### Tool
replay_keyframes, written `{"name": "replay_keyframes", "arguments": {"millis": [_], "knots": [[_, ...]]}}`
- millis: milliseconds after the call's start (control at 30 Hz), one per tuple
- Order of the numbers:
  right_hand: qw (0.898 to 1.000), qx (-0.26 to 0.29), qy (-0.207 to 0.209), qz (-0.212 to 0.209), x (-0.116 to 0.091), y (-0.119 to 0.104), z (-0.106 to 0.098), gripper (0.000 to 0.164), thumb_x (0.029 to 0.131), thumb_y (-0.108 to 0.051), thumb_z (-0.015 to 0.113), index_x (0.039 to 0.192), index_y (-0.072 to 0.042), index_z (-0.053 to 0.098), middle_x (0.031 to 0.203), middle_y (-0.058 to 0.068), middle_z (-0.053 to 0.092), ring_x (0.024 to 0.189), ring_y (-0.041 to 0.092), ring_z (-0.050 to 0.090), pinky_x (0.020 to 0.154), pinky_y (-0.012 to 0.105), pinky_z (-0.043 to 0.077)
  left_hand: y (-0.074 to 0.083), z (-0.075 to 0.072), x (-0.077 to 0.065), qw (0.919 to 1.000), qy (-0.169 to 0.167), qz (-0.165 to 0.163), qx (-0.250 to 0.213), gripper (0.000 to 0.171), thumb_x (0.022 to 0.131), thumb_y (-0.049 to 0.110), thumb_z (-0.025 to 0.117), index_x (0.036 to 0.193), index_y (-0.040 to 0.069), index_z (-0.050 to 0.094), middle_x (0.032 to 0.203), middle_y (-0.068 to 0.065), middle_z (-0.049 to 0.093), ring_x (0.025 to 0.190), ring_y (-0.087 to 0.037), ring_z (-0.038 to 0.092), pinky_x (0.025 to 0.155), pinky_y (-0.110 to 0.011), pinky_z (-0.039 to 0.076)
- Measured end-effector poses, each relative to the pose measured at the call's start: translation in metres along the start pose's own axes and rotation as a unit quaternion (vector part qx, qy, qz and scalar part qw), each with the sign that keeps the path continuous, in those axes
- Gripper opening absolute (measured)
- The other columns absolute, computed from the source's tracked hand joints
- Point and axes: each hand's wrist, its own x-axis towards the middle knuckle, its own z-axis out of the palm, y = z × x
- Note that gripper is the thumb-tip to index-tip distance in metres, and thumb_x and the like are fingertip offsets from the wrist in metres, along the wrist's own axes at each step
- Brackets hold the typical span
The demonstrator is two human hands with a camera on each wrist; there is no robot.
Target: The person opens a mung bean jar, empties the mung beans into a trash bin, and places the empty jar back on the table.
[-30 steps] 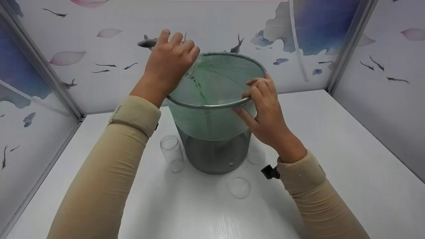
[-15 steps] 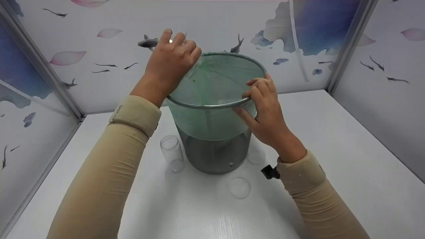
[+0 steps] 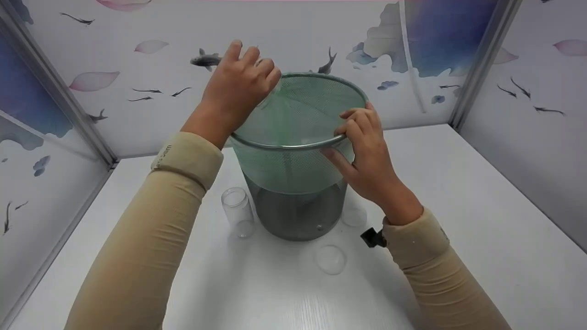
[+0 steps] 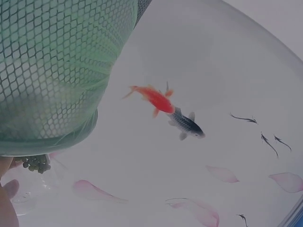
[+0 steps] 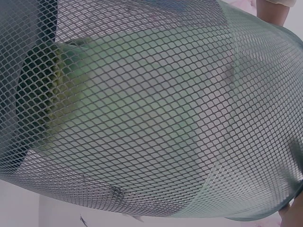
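Observation:
A dark mesh waste bin (image 3: 298,220) stands on the white table, with a pale green bag (image 3: 284,172) lining it and folded over the rim. Above its left side, my left hand (image 3: 240,87) grips a clear jar (image 4: 35,189), tipped over the bin and mostly hidden by the hand in the head view. Small dark-green beads or beans (image 4: 38,163) show near the jar in the left wrist view. My right hand (image 3: 367,156) pinches the bin's rim at the right, thumb outside. Through the mesh, the right wrist view shows a dark green and yellowish mass (image 5: 40,94), blurred.
Left of the bin stands another clear jar (image 3: 236,206). A clear round lid (image 3: 330,260) lies in front, and a second clear disc (image 3: 354,215) lies right of the bin. Behind the table (image 3: 481,220) rises a wall printed with fish and petals (image 3: 151,46).
A stream of dark bits fell from the jar a second ago, then thinned to a few; none falls now. My left hand has shifted slightly right. The right hand stays on the rim.

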Motion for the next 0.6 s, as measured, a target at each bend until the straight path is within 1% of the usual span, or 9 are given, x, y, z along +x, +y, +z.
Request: {"name": "replay_keyframes", "arguments": {"millis": [100, 267, 367, 467, 600], "knots": [[1.000, 0.001, -0.001, 0.001, -0.0003, 0.0004, 0.0002, 0.034, 0.106, -0.033, 0.067, 0.108, -0.001, 0.055, 0.113, 0.019, 0.055, 0.131, 0.039, 0.049, 0.129, 0.058, 0.011, -0.0002, 0.0011, 0.0004, 1.0000, 0.003, 0.003, 0.007, 0.025, 0.098, -0.013, 0.060, 0.116, 0.004, 0.064, 0.101, -0.009, 0.065, 0.108, -0.034, 0.063, 0.105, -0.051, 0.049], [1.000, 0.000, 0.004, -0.002, -0.0003, 0.0009, 0.0004, 0.029, 0.102, -0.024, 0.073, 0.108, -0.001, 0.055, 0.113, 0.019, 0.055, 0.131, 0.039, 0.049, 0.129, 0.058, 0.012, 0.0004, 0.0021, 0.0005, 0.9999, 0.002, 0.002, 0.013, 0.026, 0.099, -0.014, 0.058, 0.116, 0.004, 0.063, 0.103, -0.009, 0.066, 0.110, -0.033, 0.063, 0.107, -0.051, 0.049], [1.000, -0.001, 0.004, -0.002, -0.0003, 0.0010, 0.0005, 0.029, 0.101, -0.023, 0.074, 0.108, -0.002, 0.055, 0.113, 0.019, 0.055, 0.131, 0.039, 0.049, 0.129, 0.058, 0.012, 0.0008, 0.0016, 0.0005, 0.9999, -0.002, 0.000, 0.013, 0.026, 0.100, -0.014, 0.057, 0.116, 0.004, 0.063, 0.105, -0.009, 0.066, 0.112, -0.033, 0.063, 0.108, -0.051, 0.049], [1.000, -0.002, 0.003, -0.001, 0.0000, 0.0010, 0.0005, 0.030, 0.103, -0.026, 0.072, 0.107, -0.001, 0.055, 0.113, 0.019, 0.056, 0.131, 0.039, 0.049, 0.129, 0.058, 0.012, 0.0008, 0.0010, 0.0004, 0.9999, -0.004, -0.001, 0.010, 0.025, 0.100, -0.014, 0.057, 0.117, 0.004, 0.063, 0.105, -0.010, 0.066, 0.113, -0.033, 0.063, 0.109, -0.051, 0.049], [1.000, -0.001, 0.004, -0.002, 0.0004, 0.0007, 0.0005, 0.035, 0.106, -0.034, 0.067, 0.107, -0.001, 0.056, 0.113, 0.019, 0.056, 0.130, 0.039, 0.049, 0.129, 0.057, 0.012, 0.0008, 0.0007, 0.0005, 0.9999, 0.001, 0.002, 0.011, 0.024, 0.101, -0.014, 0.057, 0.115, 0.004, 0.063, 0.105, -0.009, 0.066, 0.112, -0.033, 0.064, 0.109, -0.051, 0.049]]}}
